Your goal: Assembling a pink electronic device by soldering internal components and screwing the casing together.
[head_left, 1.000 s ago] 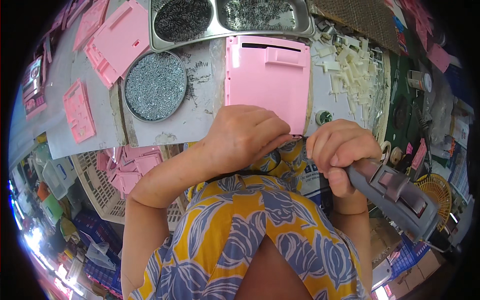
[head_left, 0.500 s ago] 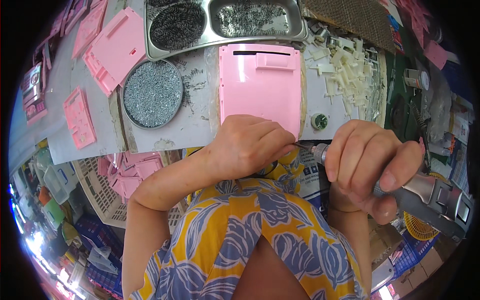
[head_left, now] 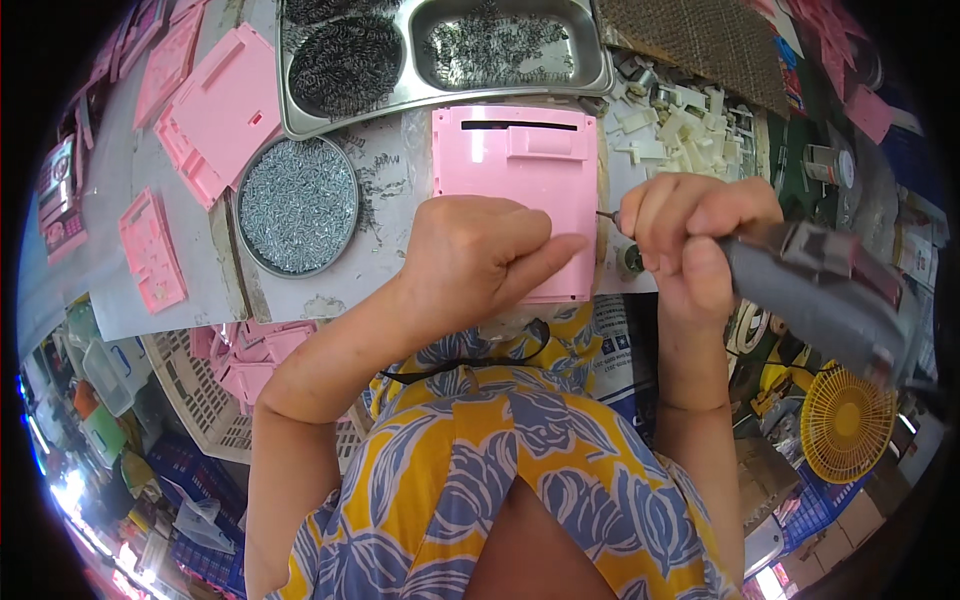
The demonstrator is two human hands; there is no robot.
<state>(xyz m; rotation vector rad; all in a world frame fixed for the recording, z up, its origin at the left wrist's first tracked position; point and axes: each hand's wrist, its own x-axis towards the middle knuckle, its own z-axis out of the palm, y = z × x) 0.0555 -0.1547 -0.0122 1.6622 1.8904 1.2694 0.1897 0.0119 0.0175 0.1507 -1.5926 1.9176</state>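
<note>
A pink plastic panel with a dark slot and a raised block lies in front of me, at the table's near edge. My left hand is over its near left part, fingers curled under and thumb stretched along the surface. Whatever those fingers may hold is hidden. In my right hand is a grey electric screwdriver, gripped near its front end. Its thin bit points left and ends at or just beside the panel's right edge; I cannot tell whether it touches.
A round dish of screws stands left of the panel. Behind is a metal tray of small dark springs. White plastic parts are heaped at right, near a small green-topped container. A crate of pink pieces sits below left.
My right hand has raised the screwdriver from the panel's near right corner to farther up its right edge. The left hand has moved away from the bit, leftward and farther up the panel.
</note>
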